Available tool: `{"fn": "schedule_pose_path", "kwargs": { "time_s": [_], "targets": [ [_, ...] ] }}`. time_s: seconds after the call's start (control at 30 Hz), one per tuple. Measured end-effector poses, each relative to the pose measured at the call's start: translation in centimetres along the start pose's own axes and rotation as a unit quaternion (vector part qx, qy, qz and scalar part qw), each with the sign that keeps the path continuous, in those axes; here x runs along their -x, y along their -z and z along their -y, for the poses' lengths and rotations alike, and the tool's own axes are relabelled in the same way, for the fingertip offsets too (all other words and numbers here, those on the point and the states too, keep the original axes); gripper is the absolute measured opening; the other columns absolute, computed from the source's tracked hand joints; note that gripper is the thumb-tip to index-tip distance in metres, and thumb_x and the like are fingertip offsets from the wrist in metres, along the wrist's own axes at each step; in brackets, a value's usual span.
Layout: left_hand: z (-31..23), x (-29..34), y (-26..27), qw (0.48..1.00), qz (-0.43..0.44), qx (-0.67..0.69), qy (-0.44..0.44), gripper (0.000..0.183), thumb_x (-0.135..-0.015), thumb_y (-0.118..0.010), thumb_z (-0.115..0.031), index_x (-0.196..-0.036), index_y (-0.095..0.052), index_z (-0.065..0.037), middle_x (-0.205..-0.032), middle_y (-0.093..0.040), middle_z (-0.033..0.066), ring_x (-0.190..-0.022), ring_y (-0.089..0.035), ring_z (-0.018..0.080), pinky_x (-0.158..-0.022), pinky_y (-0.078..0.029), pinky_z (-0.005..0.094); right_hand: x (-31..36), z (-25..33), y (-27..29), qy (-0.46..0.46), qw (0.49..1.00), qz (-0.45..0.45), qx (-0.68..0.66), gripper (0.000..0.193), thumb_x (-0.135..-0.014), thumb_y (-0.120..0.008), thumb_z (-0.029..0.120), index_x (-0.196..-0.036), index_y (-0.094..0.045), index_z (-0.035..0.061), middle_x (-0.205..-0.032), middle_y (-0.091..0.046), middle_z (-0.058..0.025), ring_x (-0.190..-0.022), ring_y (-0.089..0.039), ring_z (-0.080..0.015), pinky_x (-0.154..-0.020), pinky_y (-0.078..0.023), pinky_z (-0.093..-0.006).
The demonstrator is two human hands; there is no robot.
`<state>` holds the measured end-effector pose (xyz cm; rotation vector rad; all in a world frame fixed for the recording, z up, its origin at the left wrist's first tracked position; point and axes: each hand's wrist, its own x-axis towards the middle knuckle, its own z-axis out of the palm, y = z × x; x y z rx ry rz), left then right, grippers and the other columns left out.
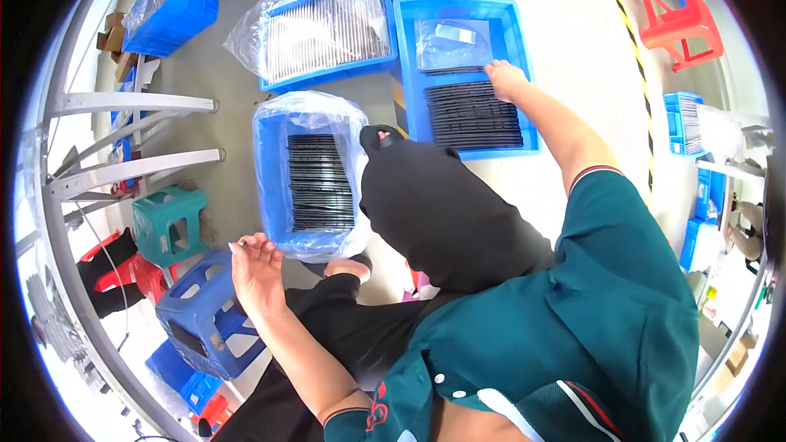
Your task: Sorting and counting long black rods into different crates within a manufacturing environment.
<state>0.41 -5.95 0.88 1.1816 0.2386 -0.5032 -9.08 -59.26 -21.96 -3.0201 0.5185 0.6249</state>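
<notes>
My right hand (505, 80) reaches into a blue bin (526, 127) at the upper middle. Its fingers are closed at the right end of a thin black strip (456, 71); the fingertips are partly hidden. Just below that strip, a row of similar black strips (475, 115) is packed side by side in the bin. A clear plastic bag with a white label (455, 33) lies at the bin's far end. My left hand (259, 266) is palm up, with fingers loosely bent and apart, and no object shows in it. It is near the lower left corner of a plastic-lined blue bin (276, 188) holding dark strips (321, 182).
Behind the lined bin stands another blue bin (327, 78) with pale strips under clear plastic. A blue stool (192, 303) and a green stool (170, 225) are at left, beside metal frame bars (139, 172). A red stool (679, 24) stands far right, past a yellow-black floor line (649, 127).
</notes>
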Motion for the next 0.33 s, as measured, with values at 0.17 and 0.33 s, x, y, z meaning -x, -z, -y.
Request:
{"fn": "schedule_pose_path", "kwargs": {
  "time_s": [0.17,0.33],
  "targets": [
    [1.0,-1.4,0.7,0.999,-0.027,-0.017,0.016,0.028,-0.09,-0.054,-0.038,-0.092,-0.056,-0.01,-0.094,-0.059,0.0036,-0.082,-0.053,0.0154,-0.072,-0.043,0.0301,-1.4,-0.1,-1.9,0.004,0.997,-0.081,-0.021,0.043,-0.07,-0.062,0.004,-0.111,-0.052,0.0041,-0.112,-0.054,-0.0121,-0.108,-0.052,-0.0271,-0.088,-0.047,-0.0383],
    [0.9,-2.0,1.3,0.999,-0.03,-0.029,0.015,0.028,-0.09,-0.054,-0.039,-0.094,-0.057,-0.012,-0.097,-0.059,0.0032,-0.084,-0.053,0.0153,-0.073,-0.043,0.0306,-2.5,0.7,-3.3,0.031,0.998,0.049,0.032,0.059,-0.066,-0.072,0.014,-0.119,-0.048,0.0049,-0.116,-0.052,-0.0112,-0.112,-0.049,-0.0311,-0.089,-0.046,-0.0394]
  ]
}}
